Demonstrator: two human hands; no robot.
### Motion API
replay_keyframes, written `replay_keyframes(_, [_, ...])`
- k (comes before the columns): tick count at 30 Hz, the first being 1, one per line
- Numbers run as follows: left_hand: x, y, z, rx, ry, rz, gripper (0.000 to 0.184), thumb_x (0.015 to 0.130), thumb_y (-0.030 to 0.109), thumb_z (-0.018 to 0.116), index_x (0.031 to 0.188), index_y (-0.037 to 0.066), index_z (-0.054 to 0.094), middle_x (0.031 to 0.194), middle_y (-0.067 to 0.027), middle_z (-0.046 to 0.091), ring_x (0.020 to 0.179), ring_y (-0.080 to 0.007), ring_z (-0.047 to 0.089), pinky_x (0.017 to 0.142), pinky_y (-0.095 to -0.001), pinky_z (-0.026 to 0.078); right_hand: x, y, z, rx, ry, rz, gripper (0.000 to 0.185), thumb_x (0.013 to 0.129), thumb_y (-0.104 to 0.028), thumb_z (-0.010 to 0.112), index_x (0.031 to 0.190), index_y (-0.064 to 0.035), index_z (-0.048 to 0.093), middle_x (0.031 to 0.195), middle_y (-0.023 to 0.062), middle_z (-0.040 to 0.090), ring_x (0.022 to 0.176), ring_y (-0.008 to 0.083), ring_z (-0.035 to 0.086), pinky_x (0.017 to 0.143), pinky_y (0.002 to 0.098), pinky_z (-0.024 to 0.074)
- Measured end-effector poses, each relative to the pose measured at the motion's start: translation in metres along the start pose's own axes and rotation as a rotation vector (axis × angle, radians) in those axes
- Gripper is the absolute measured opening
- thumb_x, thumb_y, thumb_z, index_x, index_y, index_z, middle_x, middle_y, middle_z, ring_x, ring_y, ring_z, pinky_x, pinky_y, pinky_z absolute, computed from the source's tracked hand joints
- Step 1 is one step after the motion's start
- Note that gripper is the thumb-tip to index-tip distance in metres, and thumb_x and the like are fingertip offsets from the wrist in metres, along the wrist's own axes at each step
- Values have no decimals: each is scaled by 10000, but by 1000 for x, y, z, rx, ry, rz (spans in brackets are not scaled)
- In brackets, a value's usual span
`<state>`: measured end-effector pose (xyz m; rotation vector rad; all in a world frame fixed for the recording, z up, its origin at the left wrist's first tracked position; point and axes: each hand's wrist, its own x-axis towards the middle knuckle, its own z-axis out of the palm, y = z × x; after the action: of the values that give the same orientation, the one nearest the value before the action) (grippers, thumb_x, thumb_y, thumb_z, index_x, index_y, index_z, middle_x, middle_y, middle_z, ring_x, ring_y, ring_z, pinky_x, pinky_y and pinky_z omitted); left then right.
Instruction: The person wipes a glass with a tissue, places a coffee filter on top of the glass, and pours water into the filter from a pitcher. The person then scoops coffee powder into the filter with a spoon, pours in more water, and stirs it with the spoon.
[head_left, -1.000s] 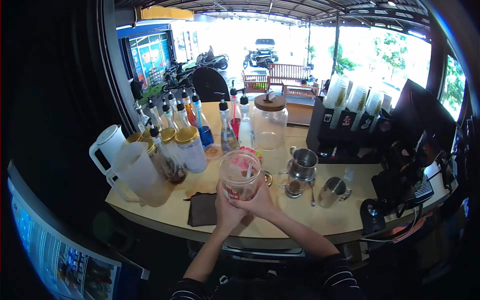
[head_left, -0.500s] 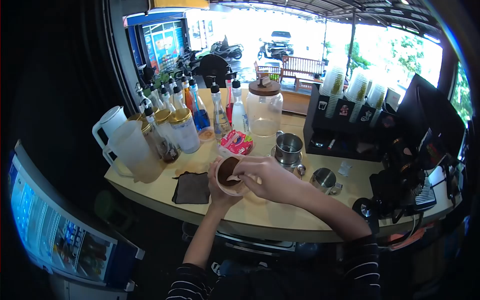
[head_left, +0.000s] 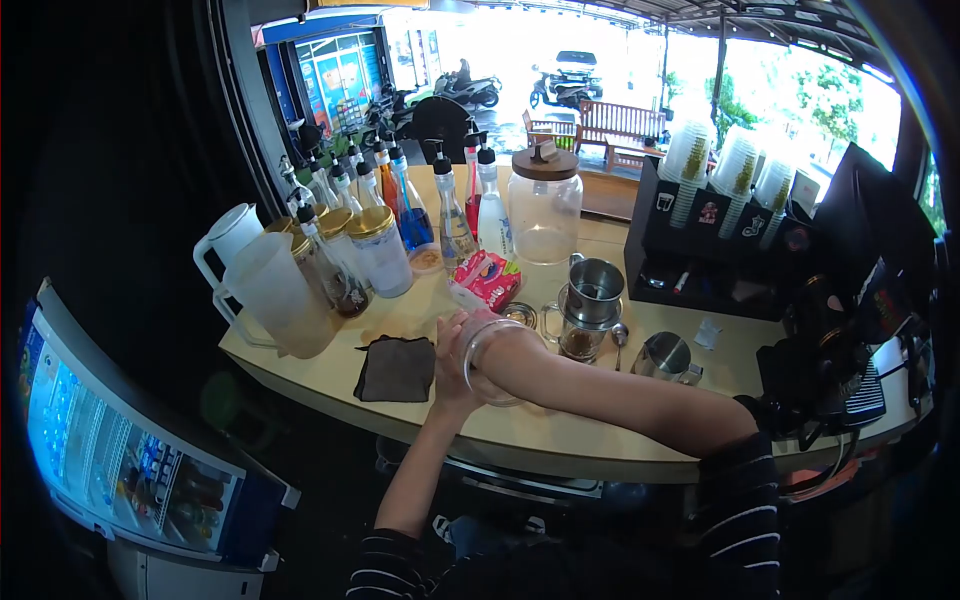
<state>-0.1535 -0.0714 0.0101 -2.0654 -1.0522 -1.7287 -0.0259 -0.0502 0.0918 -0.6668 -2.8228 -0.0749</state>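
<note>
My left hand is wrapped round the side of a clear jar, which tilts with its mouth toward me above the counter's front. My right hand reaches into that mouth; its fingers are hidden inside, so what they hold does not show. Just beyond the jar lie a pink soft pack and a round metal-rimmed lid. A metal drip filter sits on a glass mug to the right, with a spoon beside it.
A dark folded cloth lies left of my hands. Behind it stand plastic pitchers, gold-lidded jars and several pump bottles. Rightward are a metal pitcher, a black cup rack and a large wooden-lidded jar.
My right hand has gone from holding a pale scoop at the jar's mouth to deep inside it. The jar is turned more toward my right hand, and the view has shifted slightly.
</note>
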Motion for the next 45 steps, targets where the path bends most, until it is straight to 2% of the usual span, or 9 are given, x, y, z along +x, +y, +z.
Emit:
replay_keyframes(4, [-9,-12,8,29,23,-14,1108,519,406,869,1336,119,178,1306,-189,420,1241,-380,420,1095,-567,181,-12,-28,-59,-230,-255,13,282,696,-150,625,952,-35,646,949,125,663,844,275,660,712,369,543])
replay_keyframes(7, [-13,-15,8,16,8,-1,1085,534,382,861,1336,121,179,1306,-193,419,1231,-384,430,1096,-565,182,-13,-24,-46,-187,-112,65,241,679,-119,633,905,-40,648,898,98,667,807,239,662,703,328,540])
replay_keyframes(12, [-14,-18,11,28,38,0,1053,553,351,847,1336,114,184,1307,-189,418,1234,-379,427,1097,-568,181,-17,-13,-46,-131,-26,-134,239,658,-113,656,879,-24,651,857,91,665,807,226,661,697,317,534])
replay_keyframes(21, [-2,-3,1,37,15,-6,1145,496,426,881,1336,114,168,1318,-184,415,1228,-368,441,1087,-581,201,-18,-32,-79,-204,-187,-62,148,678,-74,651,821,-39,662,849,118,661,787,263,665,662,329,538])
replay_keyframes(24, [-3,-7,6,6,51,17,1081,544,423,854,1328,68,200,1295,-138,421,1239,-335,416,1099,-534,181,-26,-28,-79,-117,-28,-103,103,638,-83,677,731,-40,664,758,115,671,715,248,680,614,342,535])
replay_keyframes(34, [6,6,1,38,42,68,1094,518,356,886,1326,91,198,1324,-151,379,1248,-311,402,1108,-502,192,-47,-26,-102,8,-79,13,86,663,-47,647,731,3,662,738,157,655,698,300,671,586,373,546])
replay_keyframes(36, [7,11,-1,24,-10,-16,1057,597,383,838,1325,121,119,1220,-119,545,1221,-340,458,1102,-567,150,-52,-24,-104,45,-33,22,89,670,-41,637,736,12,663,747,179,650,704,319,666,594,384,543])
replay_keyframes(42, [-10,-3,10,-87,10,-87,1085,565,332,850,1339,116,120,1265,-161,487,1228,-351,442,1107,-559,141,-57,-18,-113,104,-172,141,195,717,11,544,878,5,654,892,168,625,823,328,634,689,408,521])
replay_keyframes(45, [-4,3,5,-66,20,-58,1121,538,349,864,1343,114,120,1283,-177,458,1233,-357,431,1111,-552,137,-59,-11,-111,163,-110,124,189,752,0,510,875,-1,652,873,169,629,818,339,628,706,414,515])
